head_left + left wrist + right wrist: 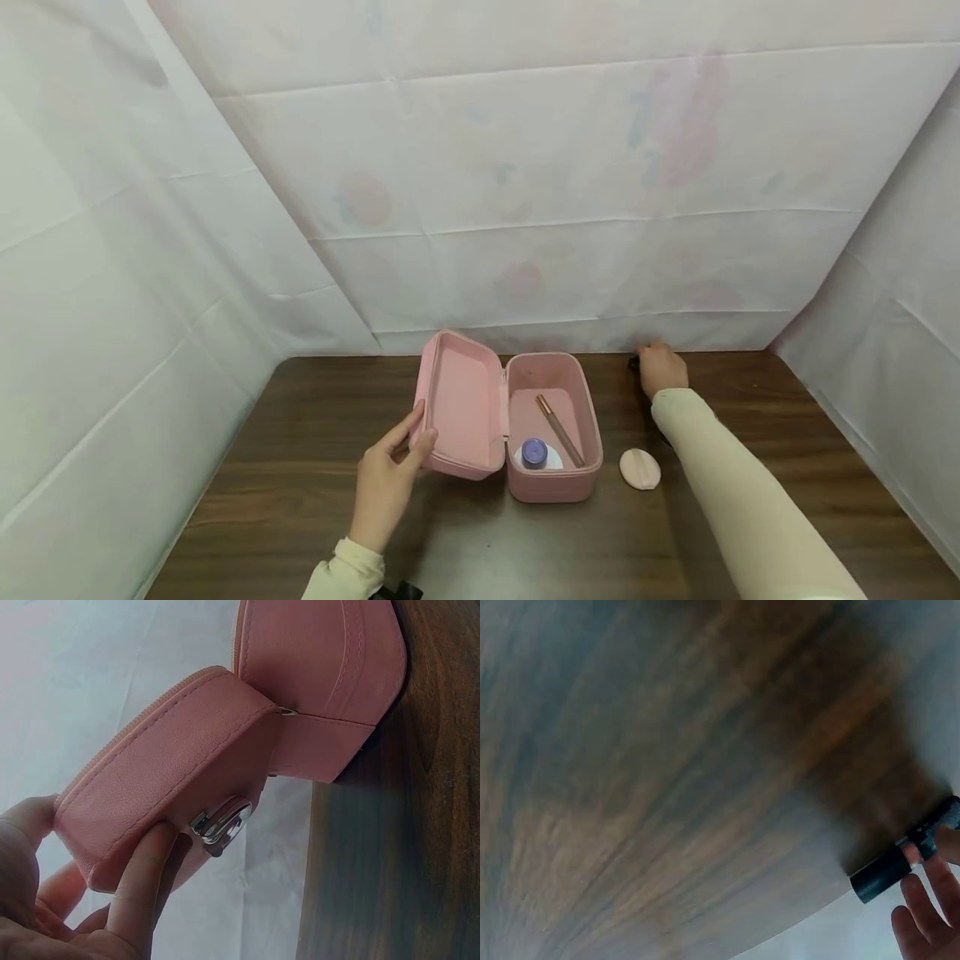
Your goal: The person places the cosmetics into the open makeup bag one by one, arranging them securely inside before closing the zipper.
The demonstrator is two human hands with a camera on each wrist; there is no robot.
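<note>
A pink zip case stands open on the dark wooden table (315, 467), its lid (461, 408) raised beside the base (555, 487). My left hand (416, 433) pinches the lid's front edge; in the left wrist view the left hand (90, 840) has its thumb on the lid (172, 765) and its fingers (142, 870) beneath, next to the metal zip pull (221, 821). Inside the base lie a purple-capped bottle (534, 451) and a rose-gold tube (558, 429). My right hand (652, 358) reaches to the table's far edge and holds a small dark tube (889, 871).
A round pink powder puff (640, 468) lies on the table just right of the case, beside my right sleeve (735, 492). White sheeting (570, 192) walls in the table at the back and on both sides.
</note>
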